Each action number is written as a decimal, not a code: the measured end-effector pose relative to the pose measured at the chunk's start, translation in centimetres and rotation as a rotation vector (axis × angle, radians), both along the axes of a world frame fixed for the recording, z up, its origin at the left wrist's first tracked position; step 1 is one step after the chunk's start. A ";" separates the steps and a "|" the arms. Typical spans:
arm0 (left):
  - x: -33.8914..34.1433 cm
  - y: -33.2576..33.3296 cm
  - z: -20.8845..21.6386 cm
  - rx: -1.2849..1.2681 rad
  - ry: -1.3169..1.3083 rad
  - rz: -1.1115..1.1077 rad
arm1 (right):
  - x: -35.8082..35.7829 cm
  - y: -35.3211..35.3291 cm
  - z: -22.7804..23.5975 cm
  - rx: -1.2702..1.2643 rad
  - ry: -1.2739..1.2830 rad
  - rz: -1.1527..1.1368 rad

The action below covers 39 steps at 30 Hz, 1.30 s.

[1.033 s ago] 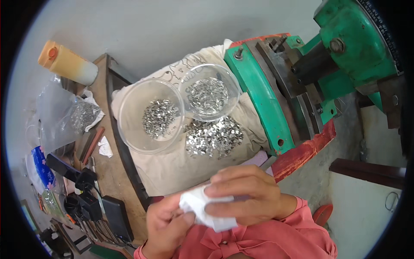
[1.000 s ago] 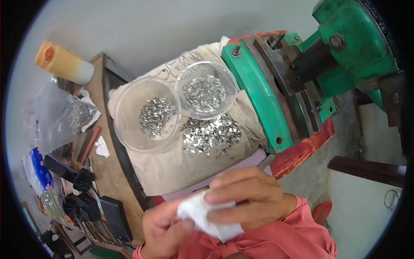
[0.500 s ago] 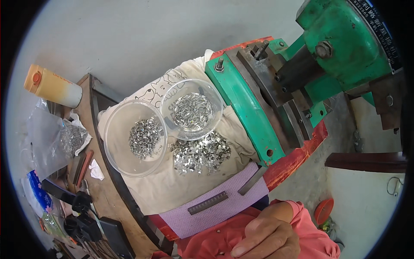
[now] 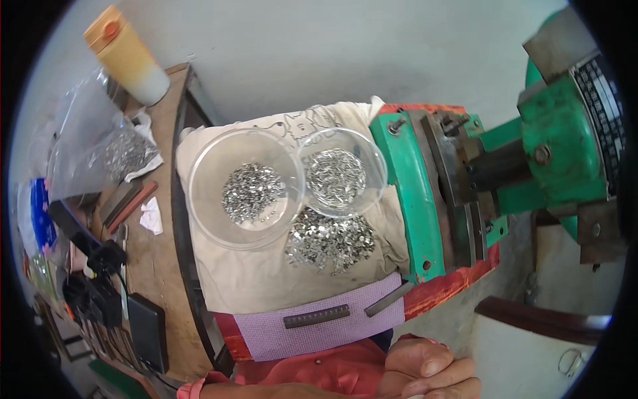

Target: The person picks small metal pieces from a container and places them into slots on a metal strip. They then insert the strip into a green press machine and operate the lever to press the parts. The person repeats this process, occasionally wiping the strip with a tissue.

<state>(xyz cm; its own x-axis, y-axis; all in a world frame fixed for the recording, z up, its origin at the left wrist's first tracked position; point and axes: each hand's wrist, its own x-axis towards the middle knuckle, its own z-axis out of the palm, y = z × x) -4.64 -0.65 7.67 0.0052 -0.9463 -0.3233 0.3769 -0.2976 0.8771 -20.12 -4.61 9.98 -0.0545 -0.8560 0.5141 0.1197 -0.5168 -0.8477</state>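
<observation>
- Fingers of the right hand (image 4: 415,359) curled, low by the lower edge; whether anything is pinched in them, cannot tell.
- Left forearm (image 4: 306,392) runs along that edge toward them. Left fingers overlapped or cut off; state cannot be told.
- Nearest, just up and left of the fingers: plain dark metal bar (image 4: 388,300), slanted. Farther left: notched dark metal bar (image 4: 316,316). Both lie on a lilac woven mat (image 4: 266,336), apart from each other, no finger on either.
- Beyond the bars: loose heap of flat shiny metal chips (image 4: 332,247) on a beige cloth (image 4: 226,286).
- Past the heap: smaller clear round tub (image 4: 379,169) holding slim metal pieces (image 4: 337,175); larger one (image 4: 206,193), farther left, holding short metal bits (image 4: 252,193).
- Ahead of the fingers: green bench press (image 4: 417,206), no hand at it.
- Progress, judged: part-way. Two lots sit in tubs; the heap lies outside both. Count cannot be told.
- Far up-left: yellow-orange bottle (image 4: 126,56).
</observation>
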 end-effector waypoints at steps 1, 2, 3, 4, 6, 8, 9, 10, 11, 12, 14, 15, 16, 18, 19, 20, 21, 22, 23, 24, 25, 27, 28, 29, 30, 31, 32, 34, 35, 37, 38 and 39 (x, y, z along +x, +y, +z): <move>0.1 0.0 0.0 0.001 -0.004 0.001 | 0.0 0.1 0.1 -0.032 0.059 -0.001; 0.1 0.0 0.0 0.002 -0.012 0.004 | -0.1 0.2 0.2 -0.066 0.117 -0.002; 0.1 0.4 0.0 0.001 -0.019 0.009 | -0.2 0.1 0.2 -0.101 0.172 -0.002; 0.2 0.7 0.2 0.001 -0.032 0.012 | -0.2 -0.3 0.0 -0.192 0.212 -0.013; 0.2 1.2 0.6 -0.005 -0.063 -0.006 | -0.1 -1.2 -1.8 -0.366 0.278 -0.048; 0.2 1.1 0.9 -0.054 -0.120 -0.052 | 0.7 -1.3 -4.1 -0.409 0.408 -0.136; 0.3 1.3 1.5 -0.072 -0.189 -0.045 | -0.5 -1.7 -4.5 -0.406 0.576 -0.024; 0.1 2.0 1.7 -0.111 -0.297 -0.014 | -1.7 -2.0 -5.4 -0.418 0.724 0.102; 0.3 2.1 2.1 -0.186 -0.408 -0.002 | -3.1 -2.2 -5.5 -0.363 0.865 0.277; 1.0 2.0 1.8 -0.271 -0.531 0.043 | -2.3 -1.8 -6.6 -0.348 0.763 0.298; 1.9 2.0 0.9 -0.274 -0.746 0.172 | -0.1 -1.6 -5.6 -0.215 0.758 0.423; 2.2 2.2 0.4 -0.267 -0.774 0.246 | 0.4 -2.1 -5.4 -0.211 0.742 0.470; 2.7 2.4 0.2 -0.259 -0.803 0.317 | 1.1 -2.7 -5.2 -0.204 0.725 0.516; 4.4 2.8 -0.1 -0.329 -1.100 0.376 | 0.7 -4.0 -4.6 -0.190 0.733 0.509; 5.6 2.8 0.0 -0.297 -1.377 0.403 | 0.1 -4.6 -5.0 -0.190 0.751 0.494; 6.9 3.1 0.1 -0.253 -1.660 0.427 | -0.4 -4.9 -5.2 -0.186 0.765 0.492; 8.3 3.8 -0.2 -0.174 -1.784 0.440 | -0.7 -5.2 -5.5 -0.188 0.760 0.433; 9.8 4.5 -0.7 -0.092 -1.911 0.462 | -1.2 -5.6 -5.8 -0.151 0.801 0.390; 11.2 5.0 -0.8 -0.020 -1.989 0.422 | -1.6 -6.0 -5.9 -0.112 0.830 0.356; 12.3 5.3 -1.5 0.045 -2.061 0.387 | -2.0 -6.4 -6.2 -0.082 0.864 0.314; 12.9 5.5 -2.3 0.181 -2.031 0.366 | -2.2 -6.8 -6.6 -0.056 0.883 0.285; 14.5 6.9 -3.9 0.211 -2.148 0.204 | -2.9 -7.1 -7.9 -0.034 0.943 0.270; 14.8 7.1 -4.3 0.220 -2.204 0.123 | -3.1 -7.1 -8.4 -0.026 0.973 0.257; 14.6 7.3 -4.5 0.246 -2.164 0.108 | -2.9 -7.1 -8.7 -0.024 0.978 0.254; 14.1 7.3 -4.3 0.245 -2.173 0.125 | -2.8 -7.2 -9.1 -0.037 0.989 0.263; 13.4 6.9 -3.4 0.245 -2.183 0.137 | -2.6 -7.3 -9.4 -0.045 0.998 0.274; 12.8 6.7 -2.4 0.251 -2.194 0.151 | -2.3 -7.4 -9.7 -0.055 1.006 0.289; 11.9 6.4 -0.9 0.120 -2.133 0.239 | -1.3 -7.5 -9.9 -0.068 0.974 0.319; 11.1 6.2 -0.4 0.072 -2.069 0.287 | -0.7 -7.6 -10.0 -0.089 0.964 0.339; 9.0 5.0 0.0 -0.133 -1.944 0.344 | 0.3 -7.9 -10.2 -0.138 0.971 0.372; 8.0 4.6 -0.4 -0.167 -1.798 0.308 | 0.7 -8.0 -10.5 -0.170 0.987 0.387; 7.1 4.3 -1.2 -0.199 -1.650 0.273 | 1.1 -8.2 -10.7 -0.200 1.003 0.401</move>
<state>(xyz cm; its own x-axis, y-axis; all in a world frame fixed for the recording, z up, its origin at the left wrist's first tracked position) 2.44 3.66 6.52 0.3511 -0.8833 0.3107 -0.8999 -0.2267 0.3725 -19.05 -12.82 -0.70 0.7293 -0.6144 0.3010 -0.3872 -0.7334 -0.5588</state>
